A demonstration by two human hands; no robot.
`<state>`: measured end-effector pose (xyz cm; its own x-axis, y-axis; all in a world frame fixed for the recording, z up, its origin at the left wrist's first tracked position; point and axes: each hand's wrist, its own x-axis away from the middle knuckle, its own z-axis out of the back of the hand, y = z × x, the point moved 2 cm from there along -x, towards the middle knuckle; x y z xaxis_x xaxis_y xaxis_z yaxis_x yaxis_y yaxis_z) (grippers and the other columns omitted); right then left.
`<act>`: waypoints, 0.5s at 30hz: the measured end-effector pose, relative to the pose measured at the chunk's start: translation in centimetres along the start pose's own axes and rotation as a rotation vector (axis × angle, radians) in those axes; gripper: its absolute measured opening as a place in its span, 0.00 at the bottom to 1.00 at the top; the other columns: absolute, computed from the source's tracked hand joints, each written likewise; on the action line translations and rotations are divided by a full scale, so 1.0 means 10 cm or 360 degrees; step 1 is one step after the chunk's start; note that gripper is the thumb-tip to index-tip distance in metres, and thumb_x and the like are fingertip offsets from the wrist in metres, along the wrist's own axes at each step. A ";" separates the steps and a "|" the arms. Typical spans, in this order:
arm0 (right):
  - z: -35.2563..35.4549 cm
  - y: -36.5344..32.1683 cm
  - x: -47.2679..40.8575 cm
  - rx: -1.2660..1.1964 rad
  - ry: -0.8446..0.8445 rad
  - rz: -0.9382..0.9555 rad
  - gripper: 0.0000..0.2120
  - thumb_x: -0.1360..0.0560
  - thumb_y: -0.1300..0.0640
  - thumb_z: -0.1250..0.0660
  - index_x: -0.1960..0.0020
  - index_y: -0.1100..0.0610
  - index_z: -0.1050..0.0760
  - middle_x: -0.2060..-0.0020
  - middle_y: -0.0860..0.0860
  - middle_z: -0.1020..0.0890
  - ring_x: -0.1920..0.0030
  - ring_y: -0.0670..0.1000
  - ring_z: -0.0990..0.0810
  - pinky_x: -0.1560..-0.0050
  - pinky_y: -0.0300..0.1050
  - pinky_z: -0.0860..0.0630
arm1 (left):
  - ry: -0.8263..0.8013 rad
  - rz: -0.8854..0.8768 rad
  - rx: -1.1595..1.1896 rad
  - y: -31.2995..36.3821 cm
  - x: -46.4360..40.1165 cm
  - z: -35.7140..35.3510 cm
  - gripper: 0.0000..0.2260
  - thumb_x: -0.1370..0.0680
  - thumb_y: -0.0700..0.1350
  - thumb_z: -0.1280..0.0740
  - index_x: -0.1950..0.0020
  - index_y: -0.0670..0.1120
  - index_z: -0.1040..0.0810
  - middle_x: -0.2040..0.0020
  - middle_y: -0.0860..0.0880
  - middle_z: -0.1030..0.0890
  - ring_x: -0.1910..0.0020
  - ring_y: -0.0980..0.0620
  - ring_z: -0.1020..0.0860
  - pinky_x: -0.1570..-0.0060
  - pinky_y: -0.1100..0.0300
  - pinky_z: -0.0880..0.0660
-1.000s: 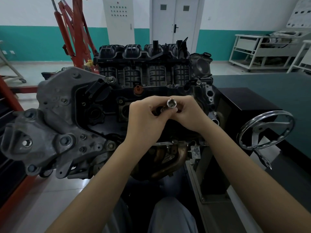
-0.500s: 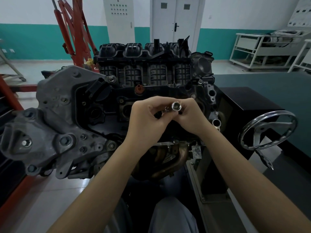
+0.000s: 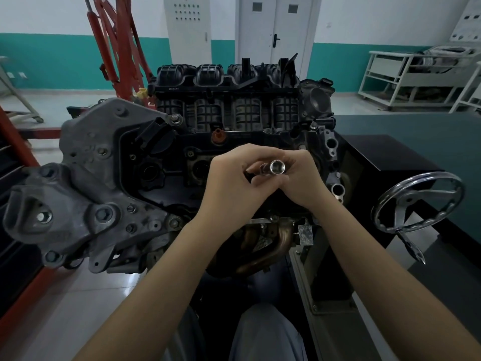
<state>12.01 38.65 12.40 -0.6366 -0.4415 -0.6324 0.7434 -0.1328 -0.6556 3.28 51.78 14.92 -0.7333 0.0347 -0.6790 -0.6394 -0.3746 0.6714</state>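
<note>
Chrome-steel socket (image 3: 278, 167), open mouth toward camera, is held mid-air betw. both hands, in front of engine (image 3: 156, 178) top cover and not touching it. R hand (image 3: 302, 178): fingers curled round socket barrel. L hand (image 3: 229, 186): pinches short dark stub (image 3: 263, 170) at socket's back end, prob. a drive/extension piece, can't tell for sure.

Handling, my read:
- Small, rigid, dense for its size; won't deform or break.
- Polished wall is slippery, esp. w/ oily fingers.
- Round, so it rolls if dropped and could vanish into engine recesses below.
- Best hold is a fingertip pinch across barrel at mid-length, mouth left clear.

Handwheel (image 3: 416, 204) off to R, well apart.
</note>
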 end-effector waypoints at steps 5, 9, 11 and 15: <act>0.00 -0.05 0.02 0.0004 -0.0064 0.0062 0.13 0.29 0.70 0.29 0.47 0.59 0.21 0.56 0.47 0.17 0.53 0.42 0.18 0.50 0.35 0.24 | 0.0128 -0.0006 -0.0031 0.01 0.00 0.00 0.09 0.29 0.35 0.25 0.51 0.44 0.16 0.56 0.54 0.17 0.54 0.58 0.18 0.50 0.61 0.21; 0.00 -0.02 0.02 -0.0003 -0.0053 0.0011 0.11 0.29 0.71 0.29 0.50 0.61 0.19 0.58 0.51 0.16 0.54 0.47 0.16 0.52 0.42 0.22 | -0.0104 0.0038 0.0160 0.00 0.00 0.00 0.11 0.27 0.30 0.29 0.47 0.40 0.17 0.52 0.46 0.16 0.49 0.52 0.18 0.45 0.53 0.21; 0.01 -0.01 0.02 -0.0034 0.0007 -0.0011 0.12 0.33 0.72 0.26 0.53 0.60 0.18 0.61 0.51 0.16 0.56 0.48 0.16 0.54 0.41 0.22 | -0.0141 0.0028 0.0050 -0.01 0.00 0.00 0.11 0.28 0.33 0.27 0.47 0.41 0.18 0.52 0.48 0.16 0.49 0.53 0.18 0.45 0.54 0.22; 0.00 -0.04 0.01 -0.0065 -0.0019 0.0015 0.16 0.34 0.70 0.25 0.50 0.57 0.20 0.59 0.45 0.17 0.56 0.41 0.17 0.54 0.33 0.24 | 0.0108 0.0045 -0.0044 -0.02 0.02 0.00 0.09 0.32 0.38 0.23 0.54 0.46 0.16 0.57 0.53 0.16 0.55 0.58 0.18 0.51 0.63 0.21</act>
<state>11.67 38.62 12.57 -0.6269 -0.4532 -0.6337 0.7401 -0.0923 -0.6661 3.24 51.88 14.61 -0.7330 -0.0384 -0.6792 -0.6116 -0.3999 0.6826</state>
